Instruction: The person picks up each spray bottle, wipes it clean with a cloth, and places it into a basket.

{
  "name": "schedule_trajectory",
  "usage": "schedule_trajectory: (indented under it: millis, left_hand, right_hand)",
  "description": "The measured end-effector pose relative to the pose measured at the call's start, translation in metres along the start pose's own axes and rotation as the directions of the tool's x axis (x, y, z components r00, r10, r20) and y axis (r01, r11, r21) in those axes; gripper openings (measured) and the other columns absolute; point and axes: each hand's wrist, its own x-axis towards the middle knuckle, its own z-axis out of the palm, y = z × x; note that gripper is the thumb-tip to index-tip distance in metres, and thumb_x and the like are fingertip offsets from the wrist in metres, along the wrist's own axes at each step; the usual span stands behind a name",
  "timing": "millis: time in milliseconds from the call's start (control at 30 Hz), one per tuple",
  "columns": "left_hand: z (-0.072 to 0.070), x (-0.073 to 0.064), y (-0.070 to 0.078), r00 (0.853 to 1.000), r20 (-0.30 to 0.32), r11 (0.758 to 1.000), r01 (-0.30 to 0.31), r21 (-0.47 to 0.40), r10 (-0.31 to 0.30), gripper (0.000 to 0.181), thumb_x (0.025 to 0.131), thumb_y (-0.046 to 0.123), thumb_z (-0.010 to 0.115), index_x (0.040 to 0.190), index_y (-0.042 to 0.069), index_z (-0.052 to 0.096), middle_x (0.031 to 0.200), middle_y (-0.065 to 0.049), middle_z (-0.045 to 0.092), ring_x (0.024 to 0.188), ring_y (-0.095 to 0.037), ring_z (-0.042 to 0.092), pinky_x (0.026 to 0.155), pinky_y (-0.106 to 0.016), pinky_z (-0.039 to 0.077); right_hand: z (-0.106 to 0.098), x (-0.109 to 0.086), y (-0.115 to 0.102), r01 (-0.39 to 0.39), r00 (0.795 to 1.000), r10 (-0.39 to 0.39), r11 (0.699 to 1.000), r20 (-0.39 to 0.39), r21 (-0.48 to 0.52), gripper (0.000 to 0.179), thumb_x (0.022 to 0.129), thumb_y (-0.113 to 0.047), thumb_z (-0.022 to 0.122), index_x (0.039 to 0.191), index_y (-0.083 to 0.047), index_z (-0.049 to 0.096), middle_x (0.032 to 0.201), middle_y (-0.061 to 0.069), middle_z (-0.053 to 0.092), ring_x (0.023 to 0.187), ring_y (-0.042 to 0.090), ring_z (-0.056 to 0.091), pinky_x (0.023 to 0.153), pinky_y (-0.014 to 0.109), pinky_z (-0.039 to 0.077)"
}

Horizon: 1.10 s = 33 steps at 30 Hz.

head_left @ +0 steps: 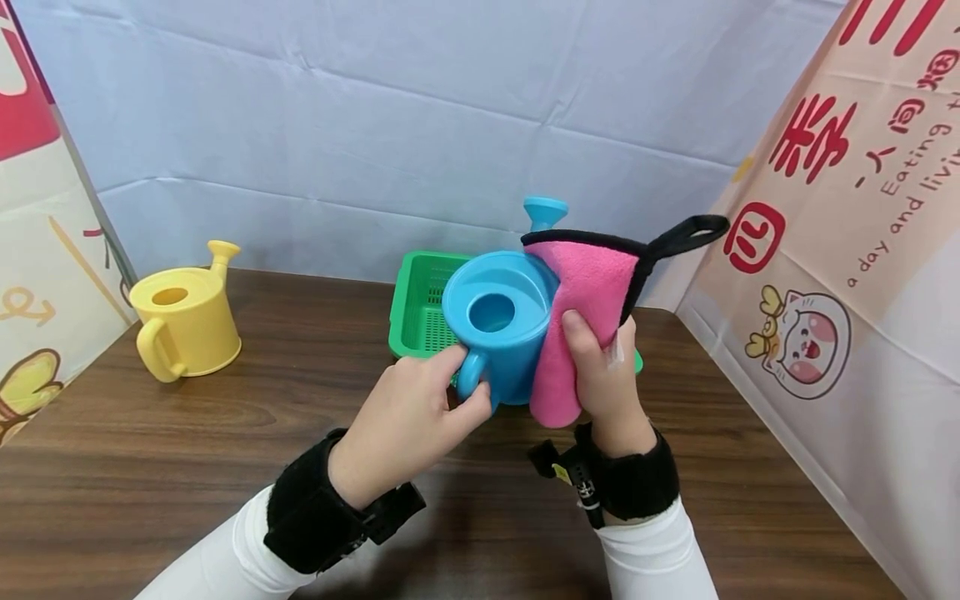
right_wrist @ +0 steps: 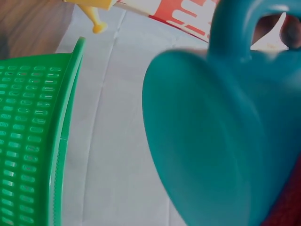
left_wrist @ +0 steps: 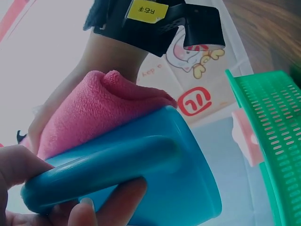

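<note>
A blue toy watering can (head_left: 517, 367) is held up in front of a green basket, its round top opening tilted toward the head camera. My left hand (head_left: 401, 421) grips its handle; the left wrist view shows the fingers curled around the blue handle (left_wrist: 103, 169). On the can's right side, my right hand (head_left: 609, 383) holds a pink cloth (head_left: 592, 275) with black edging and a hanging loop, thumb on top. The cloth lies against the can's wall, partly covering the spout's base. In the right wrist view, the can's underside (right_wrist: 197, 141) faces the camera.
The green perforated basket (head_left: 402, 312) stands on the dark wood table (head_left: 300, 400) behind the blue can. A yellow watering can (head_left: 206, 325) stands at the back left. White sheeting (head_left: 337, 125) closes off the back, with printed sheets (head_left: 840, 250) at both sides.
</note>
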Motion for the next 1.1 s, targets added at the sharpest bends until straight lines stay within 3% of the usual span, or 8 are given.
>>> schedule_trajectory:
  millis: [233,400,600,833,967,1100]
  left_hand:
    - [-0.001,0.000,0.002,1.000,0.001,1.000,-0.002,0.021,0.002,0.023,0.085,0.015,0.059,0.069,0.015,0.043,0.052,0.008,0.037,0.045,-0.005,0.040,0.047,-0.022,0.041]
    - [-0.001,0.000,0.002,1.000,0.003,1.000,0.006,0.006,-0.006,0.021,0.085,0.015,0.059,0.070,0.015,0.044,0.052,0.008,0.039,0.046,-0.005,0.041,0.048,-0.023,0.043]
    - [-0.002,0.000,0.002,1.000,0.010,1.000,0.020,-0.017,-0.020,0.020,0.086,0.015,0.060,0.072,0.014,0.045,0.054,0.009,0.042,0.047,-0.005,0.043,0.048,-0.023,0.045]
    - [-0.002,0.001,0.001,0.999,0.014,0.997,0.051,-0.050,-0.051,0.020,0.086,0.015,0.059,0.072,0.014,0.044,0.054,0.008,0.044,0.048,-0.006,0.045,0.049,-0.024,0.045]
    - [-0.002,0.001,0.001,0.998,0.018,0.996,0.054,-0.067,-0.053,0.021,0.087,0.014,0.058,0.072,0.014,0.043,0.054,0.007,0.041,0.048,-0.006,0.044,0.048,-0.024,0.044]
    - [-0.002,0.001,0.000,0.998,0.031,0.995,0.065,-0.080,-0.062,0.021,0.087,0.014,0.058,0.073,0.012,0.043,0.054,0.006,0.038,0.047,-0.006,0.041,0.046,-0.024,0.039]
  right_hand:
    - [-0.006,0.001,-0.001,-0.108,0.994,0.107,0.994,0.011,0.030,0.023,0.087,-0.022,0.048,0.105,-0.010,0.053,0.094,0.004,0.061,0.086,0.017,0.059,0.074,0.027,0.050]
    - [-0.003,0.002,-0.002,-0.086,0.996,0.086,0.996,0.008,0.020,0.024,0.087,-0.021,0.049,0.107,-0.008,0.052,0.095,0.006,0.060,0.086,0.018,0.059,0.076,0.028,0.050]
    - [0.002,0.000,-0.004,-0.047,0.999,0.045,0.995,-0.026,-0.093,0.032,0.088,-0.028,0.054,0.111,-0.007,0.050,0.098,0.002,0.059,0.088,0.016,0.058,0.078,0.026,0.049]
    - [0.014,-0.001,-0.009,0.086,0.995,-0.093,0.970,-0.022,-0.227,0.060,0.088,-0.047,0.058,0.114,0.006,0.045,0.102,0.005,0.056,0.091,0.016,0.055,0.080,0.026,0.048]
    - [0.024,0.001,-0.013,0.198,0.979,-0.206,0.926,0.009,-0.321,0.072,0.088,-0.049,0.056,0.123,0.011,0.041,0.118,0.013,0.054,0.104,0.022,0.053,0.089,0.033,0.046]
    - [0.033,0.003,-0.016,0.284,0.955,-0.296,0.877,0.028,-0.387,0.069,0.088,-0.045,0.057,0.128,0.009,0.041,0.134,0.016,0.046,0.125,0.030,0.042,0.100,0.044,0.036]
